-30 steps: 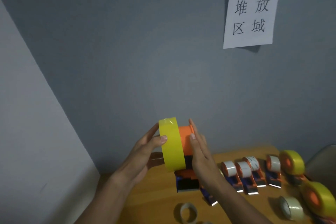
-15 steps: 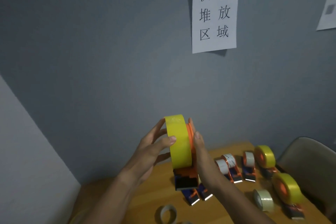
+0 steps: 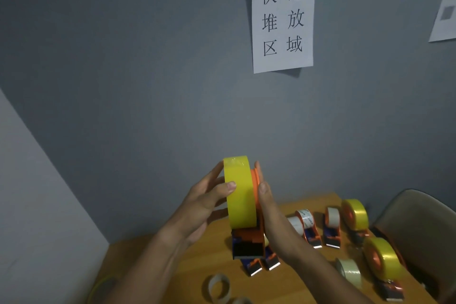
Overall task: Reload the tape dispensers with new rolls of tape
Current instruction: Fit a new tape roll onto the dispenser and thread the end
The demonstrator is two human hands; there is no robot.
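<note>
- Head view: yellow tape roll (image 3: 240,192) sits on the orange-and-blue tape dispenser (image 3: 249,239), raised above the wooden table (image 3: 182,271).
- Left hand (image 3: 202,205) grips the roll, thumb on its band; right hand (image 3: 267,207) presses flat, fingers straight, against the orange hub.
- Since half a second ago, that roll looks pushed closer onto the hub.

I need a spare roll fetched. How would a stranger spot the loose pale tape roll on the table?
Start at the chair on the right of the wooden table. The pale roll lies just beside the nearest yellow-loaded dispenser. Alone among its neighbours, it sits in no dispenser and is whitish.
</note>
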